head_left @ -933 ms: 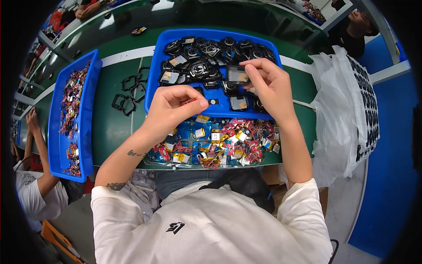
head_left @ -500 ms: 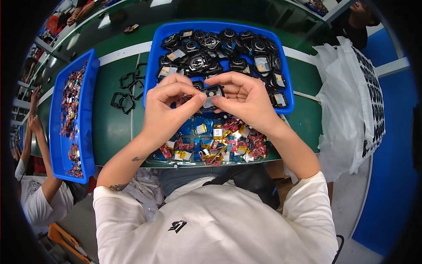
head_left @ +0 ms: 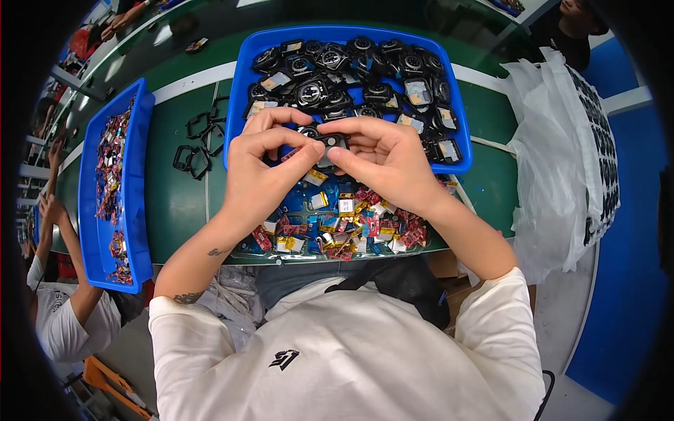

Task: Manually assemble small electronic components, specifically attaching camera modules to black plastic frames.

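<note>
A small black watch case [head_left: 332, 143] with a grey inner face is held between my two hands, above the near edge of the blue tray. My left hand [head_left: 258, 165] pinches its left side with thumb and index finger. On the other side, my right hand [head_left: 397, 165] grips the case, its thumb pressed on the inner face and its fingers curled behind. Much of the case is hidden by my fingers. Just nearer to me lies a pile of small battery and circuit-board pieces [head_left: 345, 208], red, yellow, white and blue.
A blue tray [head_left: 463, 144] full of black watch cases stands beyond my hands. Several black frames [head_left: 191, 160] lie left of it. Further left is a blue bin [head_left: 135, 189] of small electronic parts. White sheeting [head_left: 540, 168] covers a stack on the right. Other people work nearby.
My thumbs have come closer together over the watch case, and less of it shows. Both hands still hold it. The whole view has shifted slightly.
</note>
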Action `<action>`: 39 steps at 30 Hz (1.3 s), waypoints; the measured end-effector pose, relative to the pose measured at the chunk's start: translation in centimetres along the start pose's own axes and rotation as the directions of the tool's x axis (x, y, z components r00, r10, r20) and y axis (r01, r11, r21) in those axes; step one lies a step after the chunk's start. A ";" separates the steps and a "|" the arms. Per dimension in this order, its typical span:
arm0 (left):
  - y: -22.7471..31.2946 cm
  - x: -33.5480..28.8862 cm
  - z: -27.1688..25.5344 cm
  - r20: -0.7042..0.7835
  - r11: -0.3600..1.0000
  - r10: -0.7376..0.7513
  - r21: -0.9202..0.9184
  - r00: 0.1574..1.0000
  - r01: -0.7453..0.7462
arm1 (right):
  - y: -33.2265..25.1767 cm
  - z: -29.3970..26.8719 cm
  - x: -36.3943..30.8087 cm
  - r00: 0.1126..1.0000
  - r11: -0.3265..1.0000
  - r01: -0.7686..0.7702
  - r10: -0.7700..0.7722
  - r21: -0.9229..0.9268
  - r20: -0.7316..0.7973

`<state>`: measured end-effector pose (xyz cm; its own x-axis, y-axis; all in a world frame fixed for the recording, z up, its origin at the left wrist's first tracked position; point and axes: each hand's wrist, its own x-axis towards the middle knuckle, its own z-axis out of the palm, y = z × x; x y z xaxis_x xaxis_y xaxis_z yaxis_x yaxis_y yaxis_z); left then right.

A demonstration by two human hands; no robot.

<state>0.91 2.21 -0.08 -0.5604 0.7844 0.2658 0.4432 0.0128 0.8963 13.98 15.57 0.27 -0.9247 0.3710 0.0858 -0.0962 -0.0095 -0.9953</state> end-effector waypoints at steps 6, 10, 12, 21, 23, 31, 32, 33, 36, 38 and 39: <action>0.0 -0.1 0.0 -0.004 0.999 -0.002 0.033 1.000 0.002 | 0.3 0.2 0.0 1.000 0.999 0.024 -0.025 -0.030 -0.012; 0.4 -0.2 0.3 0.004 0.991 0.049 0.121 0.999 -0.049 | 0.2 0.3 -0.2 0.996 0.998 0.053 -0.054 -0.022 -0.066; 0.6 -0.3 0.6 -0.001 0.980 0.135 0.149 0.991 -0.134 | 0.3 0.2 -0.1 0.992 0.997 0.078 -0.078 -0.008 -0.096; 0.6 -0.4 0.5 -0.076 0.990 0.120 -0.067 0.990 -0.125 | -0.8 -0.7 0.1 0.980 1.000 -0.001 0.007 0.030 -0.197; 1.0 -0.4 0.7 0.033 0.936 -0.102 -0.336 0.994 0.107 | -0.2 -0.9 0.2 0.970 0.989 0.107 -0.082 0.102 -0.228; 0.9 -0.4 0.4 0.164 0.917 -0.163 -0.338 0.973 0.210 | -0.2 -0.4 0.1 0.963 0.993 0.097 -0.079 0.060 -0.256; 0.9 -0.3 0.4 0.184 0.904 -0.175 -0.359 0.967 0.232 | -0.2 -0.4 0.0 0.962 0.993 0.112 -0.101 0.030 -0.255; 0.9 -0.3 0.4 0.184 0.905 -0.171 -0.360 0.968 0.228 | -0.1 -0.3 -0.1 0.961 0.993 0.115 -0.104 0.027 -0.257; 0.9 -0.5 0.2 0.189 0.880 -0.218 -0.385 0.957 0.277 | 0.3 0.0 -0.1 0.959 0.990 0.138 -0.138 -0.015 -0.249; 1.0 -0.5 0.2 0.191 0.868 -0.215 -0.412 0.958 0.277 | 0.0 0.2 -0.3 0.958 0.986 0.164 -0.166 -0.029 -0.232; 1.0 -0.3 0.3 0.188 0.854 -0.220 -0.436 0.957 0.282 | -0.1 0.2 -0.3 0.962 0.985 0.170 -0.169 -0.018 -0.215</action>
<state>1.72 2.11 0.62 -0.5020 0.8648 -0.0098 -0.0848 -0.0379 0.9957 14.16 15.26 0.33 -0.7938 0.5581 0.2417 -0.2451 0.0701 -0.9670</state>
